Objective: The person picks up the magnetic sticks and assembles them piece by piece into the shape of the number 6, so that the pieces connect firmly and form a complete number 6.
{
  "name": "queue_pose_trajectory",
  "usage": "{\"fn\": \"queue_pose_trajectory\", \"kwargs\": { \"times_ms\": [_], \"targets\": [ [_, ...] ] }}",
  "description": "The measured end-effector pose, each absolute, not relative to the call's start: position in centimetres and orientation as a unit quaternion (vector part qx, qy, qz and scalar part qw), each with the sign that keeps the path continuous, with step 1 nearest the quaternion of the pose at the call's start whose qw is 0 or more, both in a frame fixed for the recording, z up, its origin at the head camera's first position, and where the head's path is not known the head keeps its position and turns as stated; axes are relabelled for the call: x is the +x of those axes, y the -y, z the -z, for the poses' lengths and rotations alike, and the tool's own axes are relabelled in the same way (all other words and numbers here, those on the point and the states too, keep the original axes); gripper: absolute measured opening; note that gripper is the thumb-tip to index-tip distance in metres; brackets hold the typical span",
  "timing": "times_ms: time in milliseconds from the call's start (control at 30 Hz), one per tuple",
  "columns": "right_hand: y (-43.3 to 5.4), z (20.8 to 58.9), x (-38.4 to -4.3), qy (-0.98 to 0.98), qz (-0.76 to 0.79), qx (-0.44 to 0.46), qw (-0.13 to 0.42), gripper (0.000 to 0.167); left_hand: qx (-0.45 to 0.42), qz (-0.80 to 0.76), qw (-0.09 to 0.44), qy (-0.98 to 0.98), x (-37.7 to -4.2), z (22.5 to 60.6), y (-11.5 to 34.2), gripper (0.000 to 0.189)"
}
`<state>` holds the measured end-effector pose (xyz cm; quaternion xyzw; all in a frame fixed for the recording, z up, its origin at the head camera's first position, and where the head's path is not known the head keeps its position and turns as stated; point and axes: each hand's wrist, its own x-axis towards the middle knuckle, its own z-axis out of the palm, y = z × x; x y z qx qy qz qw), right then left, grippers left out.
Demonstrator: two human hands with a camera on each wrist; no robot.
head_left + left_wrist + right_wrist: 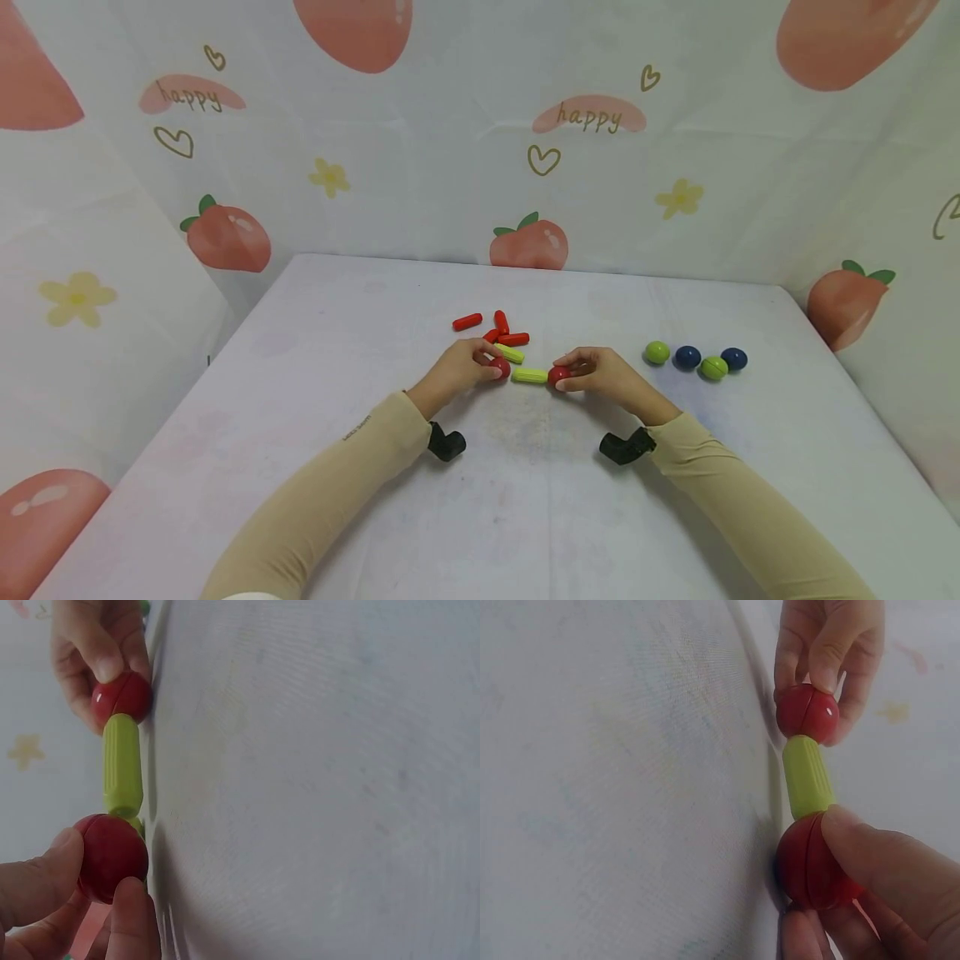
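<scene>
My left hand (463,367) pinches a red ball (112,859) between thumb and fingers. Opposite it, my right hand (600,375) holds a second red ball (816,862), with the thumb on its near side. A ribbed yellow-green rod (530,376) lies in line between the two balls. Its right end meets the right-hand ball, while its left end is close to the left-hand one. Just behind the left fingers lies another yellow-green rod (510,353), partly covered by that hand.
Several red rods (514,339) lie loosely grouped beyond my left hand. To the right of my right hand, green balls (657,352) and dark blue balls (687,358) sit in a rough row. A printed cloth (435,217) hangs behind the white table (375,292).
</scene>
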<state>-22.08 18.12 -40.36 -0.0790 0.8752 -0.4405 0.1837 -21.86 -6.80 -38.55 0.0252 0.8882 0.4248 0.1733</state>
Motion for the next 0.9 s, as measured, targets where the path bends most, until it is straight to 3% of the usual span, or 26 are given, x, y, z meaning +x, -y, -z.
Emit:
{"fn": "queue_pose_trajectory", "kwargs": {
  "times_ms": [900],
  "targets": [
    [-18.34,40.60,-22.05,-0.870,0.451,-0.093,0.177,0.039,0.030,-0.413,0.172,-0.894,-21.65,38.78,6.03,0.023]
  ]
}}
